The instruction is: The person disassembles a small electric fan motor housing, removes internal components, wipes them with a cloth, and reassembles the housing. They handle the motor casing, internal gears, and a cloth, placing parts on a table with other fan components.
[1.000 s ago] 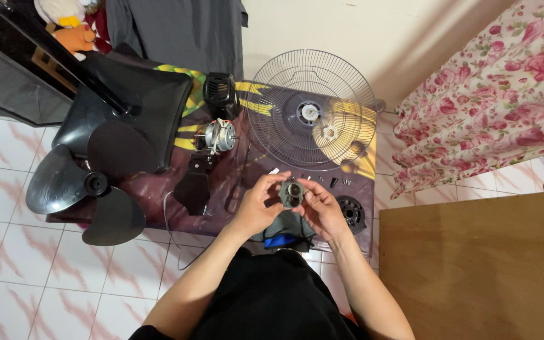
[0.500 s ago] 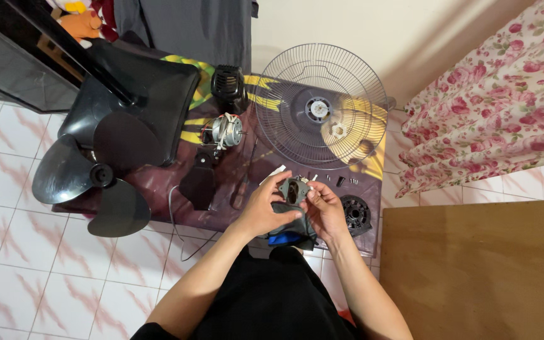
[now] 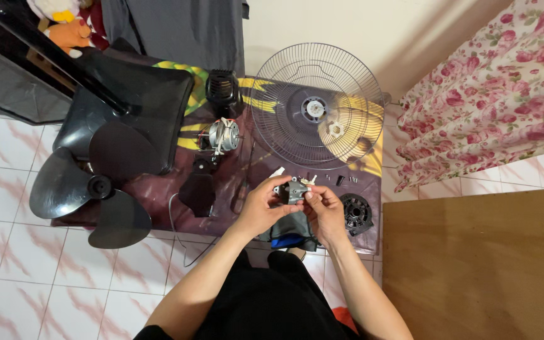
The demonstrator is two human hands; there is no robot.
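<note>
Both hands are up close, near the middle. The left hand (image 3: 260, 206) and the right hand (image 3: 326, 209) pinch a small grey metal fan part (image 3: 294, 191) between their fingertips, one hand on each side. Under the hands lies a grey and blue cloth (image 3: 288, 232). At 3 o'clock from the part sits a round black ribbed piece (image 3: 356, 212). At 9 o'clock lies a black cover (image 3: 198, 191). Farther, at 10 o'clock, is the silver fan motor (image 3: 221, 135). At 12 o'clock rests the round wire fan guard (image 3: 317, 104). Far off at 9 o'clock is the black fan blade (image 3: 96, 186).
</note>
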